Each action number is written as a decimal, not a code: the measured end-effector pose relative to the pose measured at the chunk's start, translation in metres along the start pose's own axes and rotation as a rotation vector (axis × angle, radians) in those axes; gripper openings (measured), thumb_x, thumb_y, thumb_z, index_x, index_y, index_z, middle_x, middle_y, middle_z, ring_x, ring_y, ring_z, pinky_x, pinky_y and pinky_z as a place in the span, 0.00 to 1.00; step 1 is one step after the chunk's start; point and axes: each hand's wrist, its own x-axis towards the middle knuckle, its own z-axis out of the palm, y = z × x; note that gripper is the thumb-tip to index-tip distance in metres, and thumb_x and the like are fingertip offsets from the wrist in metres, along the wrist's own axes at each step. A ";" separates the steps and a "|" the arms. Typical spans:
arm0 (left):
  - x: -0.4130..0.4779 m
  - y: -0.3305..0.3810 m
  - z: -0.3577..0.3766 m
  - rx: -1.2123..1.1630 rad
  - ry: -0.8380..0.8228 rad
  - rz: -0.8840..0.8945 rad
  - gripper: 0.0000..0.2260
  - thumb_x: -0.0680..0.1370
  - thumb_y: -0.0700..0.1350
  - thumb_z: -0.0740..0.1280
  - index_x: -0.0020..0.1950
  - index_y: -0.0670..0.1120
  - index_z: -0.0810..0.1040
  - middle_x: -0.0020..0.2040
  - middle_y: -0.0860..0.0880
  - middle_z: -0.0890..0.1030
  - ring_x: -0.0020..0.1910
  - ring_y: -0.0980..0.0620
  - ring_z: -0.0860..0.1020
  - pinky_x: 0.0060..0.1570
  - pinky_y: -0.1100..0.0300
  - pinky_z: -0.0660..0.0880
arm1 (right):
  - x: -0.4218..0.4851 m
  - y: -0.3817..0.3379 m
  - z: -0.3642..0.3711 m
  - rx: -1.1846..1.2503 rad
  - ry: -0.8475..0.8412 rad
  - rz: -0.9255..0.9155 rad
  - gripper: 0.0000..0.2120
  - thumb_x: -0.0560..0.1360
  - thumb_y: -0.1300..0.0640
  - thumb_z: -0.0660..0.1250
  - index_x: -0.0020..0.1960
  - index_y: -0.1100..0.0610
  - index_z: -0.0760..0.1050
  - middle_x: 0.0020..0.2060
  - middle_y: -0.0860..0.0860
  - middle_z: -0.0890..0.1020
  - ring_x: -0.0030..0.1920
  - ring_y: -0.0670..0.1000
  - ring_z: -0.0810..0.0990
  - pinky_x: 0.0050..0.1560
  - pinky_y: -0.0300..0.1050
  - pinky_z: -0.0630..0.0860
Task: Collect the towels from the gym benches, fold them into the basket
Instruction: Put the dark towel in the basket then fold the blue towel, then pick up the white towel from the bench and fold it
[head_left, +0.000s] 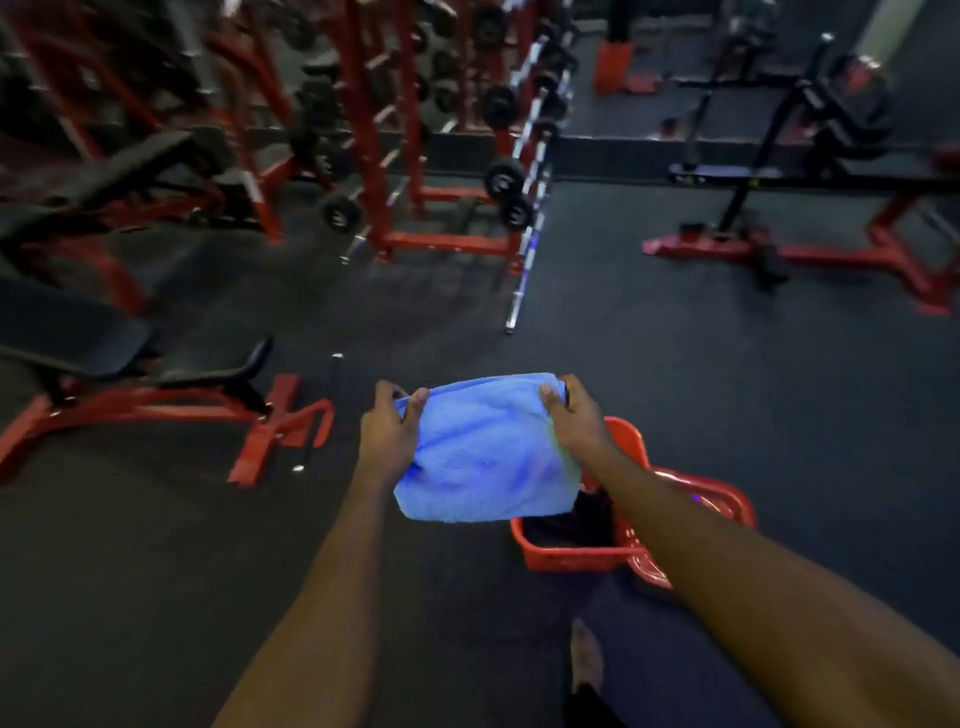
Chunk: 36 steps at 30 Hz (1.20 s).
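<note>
A folded blue towel hangs in the air between my two hands, above the dark floor. My left hand grips its upper left corner and my right hand grips its upper right corner. A red plastic basket stands on the floor just to the right of and below the towel, with something dark lying inside it. My right forearm crosses over the basket and hides part of it.
A black bench on a red frame stands at the left. Red racks with dumbbells fill the back, another red-footed machine is at the right. My bare foot is on the floor near the bottom.
</note>
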 end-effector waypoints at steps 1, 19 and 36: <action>0.011 0.003 0.027 0.004 -0.054 -0.005 0.16 0.79 0.59 0.62 0.50 0.45 0.70 0.38 0.48 0.79 0.38 0.50 0.77 0.37 0.58 0.66 | 0.011 0.017 -0.013 -0.014 0.020 0.036 0.11 0.81 0.49 0.61 0.48 0.57 0.70 0.37 0.45 0.76 0.38 0.45 0.73 0.42 0.44 0.72; 0.126 -0.121 0.413 0.273 -0.473 -0.326 0.20 0.80 0.51 0.64 0.65 0.37 0.71 0.60 0.33 0.75 0.60 0.36 0.73 0.56 0.53 0.67 | 0.194 0.347 -0.058 -0.239 -0.006 0.534 0.19 0.80 0.45 0.62 0.62 0.59 0.72 0.50 0.53 0.80 0.50 0.53 0.78 0.46 0.43 0.68; 0.083 -0.074 0.096 0.020 -0.107 -0.230 0.13 0.81 0.55 0.59 0.53 0.48 0.76 0.43 0.45 0.83 0.44 0.45 0.83 0.49 0.47 0.78 | 0.146 0.089 0.084 -0.035 -0.308 0.229 0.10 0.78 0.55 0.66 0.39 0.53 0.73 0.34 0.55 0.81 0.29 0.49 0.79 0.40 0.48 0.79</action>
